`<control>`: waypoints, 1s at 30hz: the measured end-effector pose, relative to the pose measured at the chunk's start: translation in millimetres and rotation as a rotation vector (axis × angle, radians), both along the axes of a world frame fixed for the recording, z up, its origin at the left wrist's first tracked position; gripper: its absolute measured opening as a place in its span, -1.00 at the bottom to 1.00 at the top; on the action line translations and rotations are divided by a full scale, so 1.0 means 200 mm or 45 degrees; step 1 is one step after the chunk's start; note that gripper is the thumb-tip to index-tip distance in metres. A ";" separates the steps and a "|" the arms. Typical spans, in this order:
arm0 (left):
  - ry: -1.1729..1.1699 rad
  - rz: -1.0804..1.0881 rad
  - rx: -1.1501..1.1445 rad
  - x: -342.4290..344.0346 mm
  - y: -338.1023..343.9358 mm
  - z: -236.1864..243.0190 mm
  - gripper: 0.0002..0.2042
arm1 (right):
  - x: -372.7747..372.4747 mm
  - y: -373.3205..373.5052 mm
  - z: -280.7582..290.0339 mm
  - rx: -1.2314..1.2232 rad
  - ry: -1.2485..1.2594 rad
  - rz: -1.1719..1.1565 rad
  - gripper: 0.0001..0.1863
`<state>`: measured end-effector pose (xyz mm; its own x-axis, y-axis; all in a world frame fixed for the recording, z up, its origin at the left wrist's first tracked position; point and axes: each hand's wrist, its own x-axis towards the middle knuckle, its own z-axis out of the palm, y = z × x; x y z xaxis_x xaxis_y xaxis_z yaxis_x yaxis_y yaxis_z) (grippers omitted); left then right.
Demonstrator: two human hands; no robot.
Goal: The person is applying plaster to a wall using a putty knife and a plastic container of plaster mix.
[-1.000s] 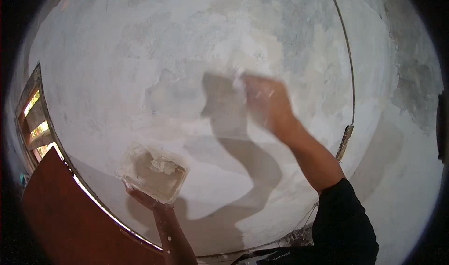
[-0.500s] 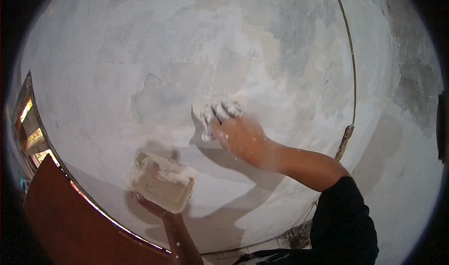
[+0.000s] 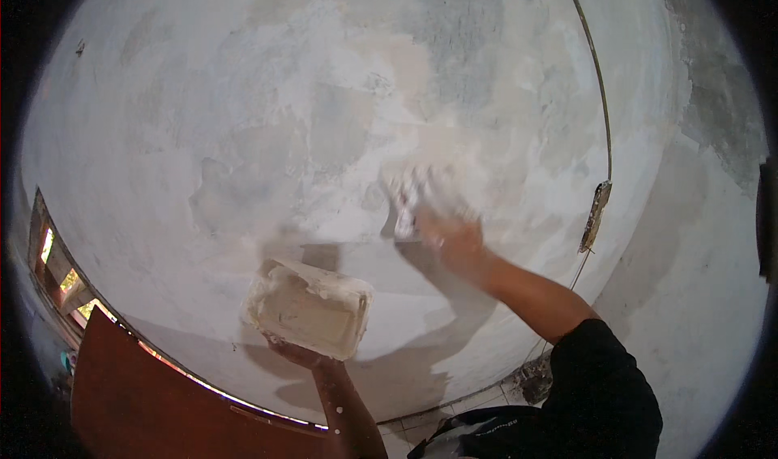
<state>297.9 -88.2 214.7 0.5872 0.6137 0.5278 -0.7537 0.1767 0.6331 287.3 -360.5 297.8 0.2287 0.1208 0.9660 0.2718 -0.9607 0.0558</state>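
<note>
The right hand (image 3: 450, 236) presses a white-smeared tool (image 3: 413, 196), blurred, against the patchy grey wall (image 3: 267, 111); its fingers close on the tool. Lower left, the left hand (image 3: 296, 352) grips from beneath a white rectangular tub (image 3: 308, 307) of plaster. A thin cable (image 3: 596, 86) runs down the wall at right.

camera spot: up on my head, left one of the pair — fisheye, so straight edges bow near the rim
facing: pretty much straight at the patchy wall (image 3: 243, 135), tipped down a bit
closeness: near — the wall fills almost everything
my arms: come in from the bottom edge
other views: just this one, so no overlap to compare
</note>
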 end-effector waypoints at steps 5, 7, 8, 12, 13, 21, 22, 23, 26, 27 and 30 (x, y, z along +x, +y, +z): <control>0.453 0.918 1.057 -0.03 -0.02 -0.03 -0.53 | -0.16 0.04 -0.22 -0.339 0.270 0.150 -0.74; 0.088 0.462 0.371 -0.05 -0.04 -0.02 -0.54 | -0.23 -0.02 -0.19 -0.293 0.581 0.220 -0.72; 0.014 0.402 0.245 -0.07 -0.05 -0.01 -0.55 | -0.22 -0.09 -0.14 -0.173 0.797 0.238 -0.67; 0.104 0.337 0.202 -0.10 -0.06 0.05 -0.52 | -0.19 -0.34 0.07 0.267 0.056 0.226 -0.73; 0.115 0.460 0.387 -0.10 -0.07 0.07 -0.50 | -0.19 -0.39 0.12 0.405 0.009 0.196 -0.75; 0.150 -0.351 -0.395 -0.18 -0.18 0.18 -0.39 | -0.05 -0.34 0.41 0.369 -0.277 -0.124 -0.80; 0.201 -0.229 -0.232 -0.18 -0.18 0.19 -0.39 | -0.05 -0.27 0.38 0.466 -0.143 -0.099 -0.80; 0.176 -0.243 -0.247 -0.17 -0.17 0.19 -0.39 | -0.05 -0.21 0.35 0.453 -0.002 -0.116 -0.76; 0.248 -0.271 -0.387 -0.14 -0.13 0.19 -0.38 | -0.05 -0.02 0.24 0.301 0.448 -0.148 -0.66; 0.214 -0.150 -0.295 -0.12 -0.12 0.19 -0.39 | -0.06 0.03 0.19 0.199 0.330 0.002 -0.69; 0.114 0.074 -0.145 -0.09 -0.10 0.19 -0.40 | -0.12 0.19 0.02 -0.030 0.180 0.175 -0.69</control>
